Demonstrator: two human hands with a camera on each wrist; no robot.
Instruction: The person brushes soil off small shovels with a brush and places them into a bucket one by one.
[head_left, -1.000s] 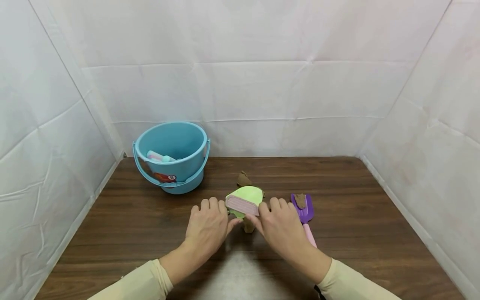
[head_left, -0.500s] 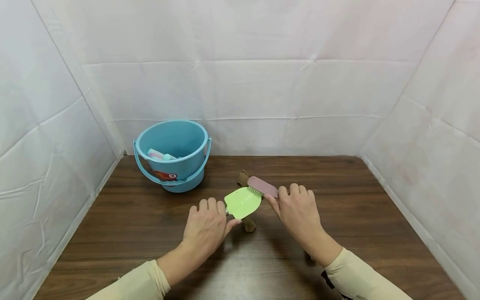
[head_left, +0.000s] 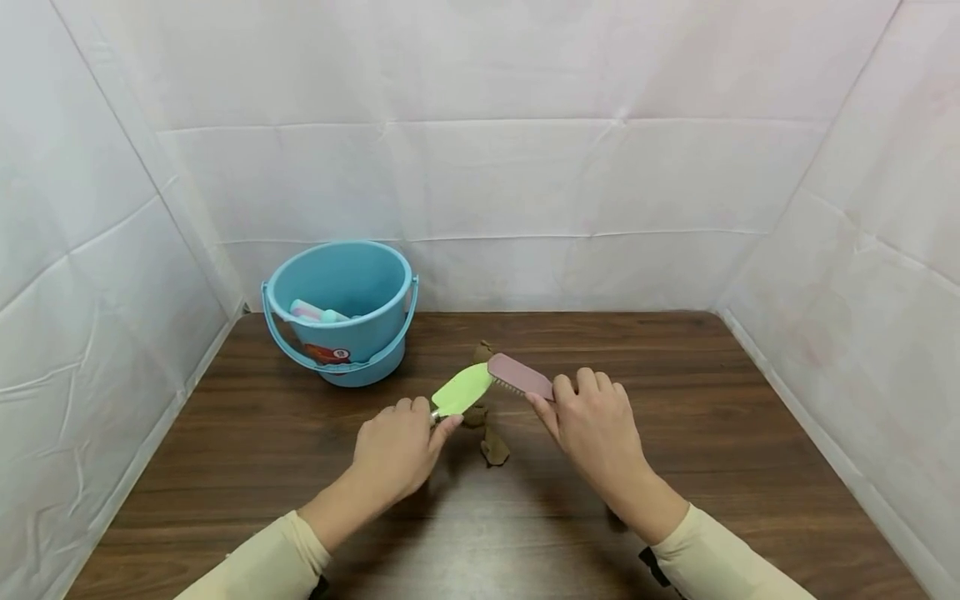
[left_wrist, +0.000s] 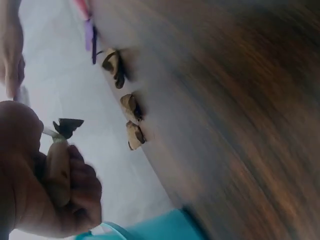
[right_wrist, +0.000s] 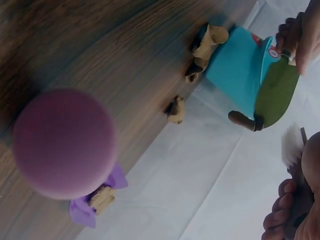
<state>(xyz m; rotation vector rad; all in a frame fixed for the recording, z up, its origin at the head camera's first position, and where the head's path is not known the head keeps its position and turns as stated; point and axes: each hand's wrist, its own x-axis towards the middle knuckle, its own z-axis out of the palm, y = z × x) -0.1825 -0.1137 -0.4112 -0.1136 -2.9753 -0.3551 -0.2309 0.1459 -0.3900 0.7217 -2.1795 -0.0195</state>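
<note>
My left hand (head_left: 396,448) grips the wooden handle (left_wrist: 59,172) of a small green trowel (head_left: 462,389), its blade tilted above the table. My right hand (head_left: 597,418) holds a pink brush (head_left: 521,375), bristles facing down, its tip right at the trowel's far edge. Crumpled brown scraps (head_left: 494,447) lie on the table below and behind the trowel. In the right wrist view, a curled brown piece (right_wrist: 241,120) overlaps the trowel's edge. A purple shovel (right_wrist: 82,212) bearing a brown scrap (right_wrist: 102,199) lies beyond the right hand, which hides it in the head view.
A blue bucket (head_left: 386,361) with a swing handle stands at the back left, with pastel-coloured items (head_left: 311,312) inside. White sheet walls (head_left: 517,179) enclose the dark wooden table (head_left: 720,442) at the back and both sides.
The brush has moved from over the trowel's blade to its right. Lately the trowel has shifted left and tilted more, uncovering brown scraps under it.
</note>
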